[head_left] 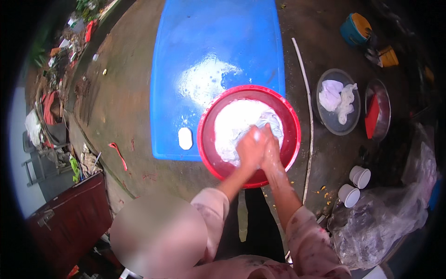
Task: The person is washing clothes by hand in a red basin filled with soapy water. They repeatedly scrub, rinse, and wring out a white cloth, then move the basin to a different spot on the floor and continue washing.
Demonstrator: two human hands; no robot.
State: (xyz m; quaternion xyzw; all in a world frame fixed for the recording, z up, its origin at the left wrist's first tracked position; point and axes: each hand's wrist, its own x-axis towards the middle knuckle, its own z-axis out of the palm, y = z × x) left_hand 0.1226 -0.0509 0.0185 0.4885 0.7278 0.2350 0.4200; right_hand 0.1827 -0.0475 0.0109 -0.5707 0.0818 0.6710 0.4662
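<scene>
A red basin (292, 118) stands at the near right corner of a wet blue table (218, 37), partly past its edge. Thick white suds (237, 116) fill much of it, around a pale, wet cloth (270, 119). Inside the basin, my left hand (251, 149) and my right hand (270, 146) are pressed together, fingers closed on the cloth. Foam clings to both hands and the right wrist. Much of the cloth is hidden under the hands and foam. Left of the basin, a white block with cut corners, like a soap bar (185, 138), lies on the table.
On the right, a grey basin (338, 128) holds pale cloths, next to a metal basin (383, 111) with a red object. A long white pole (304, 88) lies between them and the table. Two white tubs (349, 195) and plastic sheeting (371, 232) are nearer.
</scene>
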